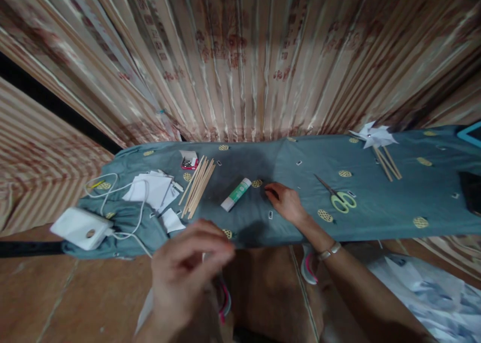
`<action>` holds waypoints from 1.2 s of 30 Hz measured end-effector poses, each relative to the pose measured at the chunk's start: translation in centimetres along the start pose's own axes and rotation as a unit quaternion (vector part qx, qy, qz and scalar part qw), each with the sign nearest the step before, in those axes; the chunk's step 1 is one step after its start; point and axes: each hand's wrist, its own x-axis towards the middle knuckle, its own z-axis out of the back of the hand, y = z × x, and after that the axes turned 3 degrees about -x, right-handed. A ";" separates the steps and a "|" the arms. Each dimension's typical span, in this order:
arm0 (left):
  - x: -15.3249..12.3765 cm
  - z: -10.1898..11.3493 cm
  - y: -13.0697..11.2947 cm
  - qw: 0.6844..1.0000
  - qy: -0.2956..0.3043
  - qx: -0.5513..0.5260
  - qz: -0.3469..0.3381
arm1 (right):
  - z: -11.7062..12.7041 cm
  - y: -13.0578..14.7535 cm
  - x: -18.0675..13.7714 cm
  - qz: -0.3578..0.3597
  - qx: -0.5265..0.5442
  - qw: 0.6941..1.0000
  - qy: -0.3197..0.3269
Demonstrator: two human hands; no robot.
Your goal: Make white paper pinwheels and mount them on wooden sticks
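Note:
Raised close to the camera, my left hand (184, 268) is slightly blurred, its thumb and fingertips pinched together. Whatever may be between them is too small to make out. My right hand (287, 202) rests low at the cloth with its fingers curled inward; their tips are partly hidden, and I cannot see what they hold. A green and white glue stick (236, 194) lies between the two hands. Thin wooden sticks (198, 187) lie in a loose bundle to its left. Scissors with light green handles (341, 200) are to the right of my right hand.
Paper squares (148, 190), a small red box of metal bits (189, 161) and a white power bank (83, 228) with a cable are at left. White paper pinwheels (373, 135) on sticks lie far right. A pleated curtain (233, 57) hangs behind the cloth-covered table (379, 217).

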 end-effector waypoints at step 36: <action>8.6 12.7 13.9 0.878 -0.093 0.435 0.179 | 0.3 0.3 0.1 0.000 -0.021 1.000 0.015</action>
